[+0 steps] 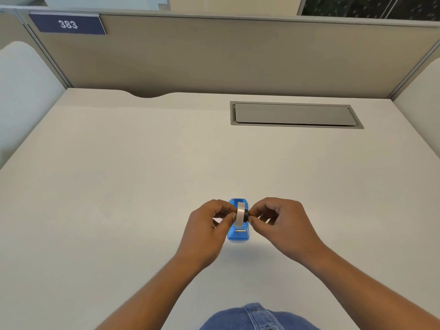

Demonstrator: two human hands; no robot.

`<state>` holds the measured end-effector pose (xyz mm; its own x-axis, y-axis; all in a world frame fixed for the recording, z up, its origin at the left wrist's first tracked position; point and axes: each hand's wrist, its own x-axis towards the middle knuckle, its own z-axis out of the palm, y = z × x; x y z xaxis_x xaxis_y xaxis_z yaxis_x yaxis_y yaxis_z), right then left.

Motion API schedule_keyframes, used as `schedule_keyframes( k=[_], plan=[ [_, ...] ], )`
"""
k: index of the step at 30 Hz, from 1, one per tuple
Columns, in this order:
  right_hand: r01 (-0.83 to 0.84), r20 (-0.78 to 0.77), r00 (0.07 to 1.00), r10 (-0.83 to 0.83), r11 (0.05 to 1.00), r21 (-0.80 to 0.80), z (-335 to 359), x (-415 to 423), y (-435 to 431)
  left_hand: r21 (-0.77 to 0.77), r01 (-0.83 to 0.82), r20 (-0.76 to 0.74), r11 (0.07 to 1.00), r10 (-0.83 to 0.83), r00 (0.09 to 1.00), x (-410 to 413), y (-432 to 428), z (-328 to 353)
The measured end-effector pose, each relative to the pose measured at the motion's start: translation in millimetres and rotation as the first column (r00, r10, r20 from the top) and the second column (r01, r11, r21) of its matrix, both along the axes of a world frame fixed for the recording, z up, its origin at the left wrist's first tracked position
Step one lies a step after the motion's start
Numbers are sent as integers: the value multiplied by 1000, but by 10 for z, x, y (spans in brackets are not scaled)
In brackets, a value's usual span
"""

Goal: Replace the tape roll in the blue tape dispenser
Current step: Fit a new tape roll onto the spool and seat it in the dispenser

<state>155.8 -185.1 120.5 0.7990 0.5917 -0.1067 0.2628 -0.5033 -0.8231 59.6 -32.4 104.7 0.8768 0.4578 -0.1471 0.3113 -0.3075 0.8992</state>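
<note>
At the near centre of the surface [119,186], the left hand [209,225] is closed in a pinch, thumb and fingers on the left face of the tape roll [240,214]. The roll stands on edge between both hands, directly above the cradle of the blue tape dispenser [238,232]; its axle runs left to right, hand to hand. A dark hub [246,215] shows on its right face. The right hand [283,222] is likewise closed, pinching that hub end. Both hands are equally near; seating likely requires a straight downward move.
</note>
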Motion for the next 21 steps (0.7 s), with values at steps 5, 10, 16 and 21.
schedule_keyframes(
  k=[5,10,16,21],
  plan=[
    [3,79,997,2,998,-61,-194,182,90,165,17,-16,986,-14,1000,229,143,-197],
    [5,109,994,5,996,-93,-378,314,178,244,34,-53,969,-21,998,380,175,-308],
    [5,100,995,8,992,-127,-518,408,210,267,48,-100,962,-21,995,475,181,-416],
    [8,100,995,6,990,-139,-577,444,207,272,63,-117,960,-32,993,509,178,-454]
  ],
)
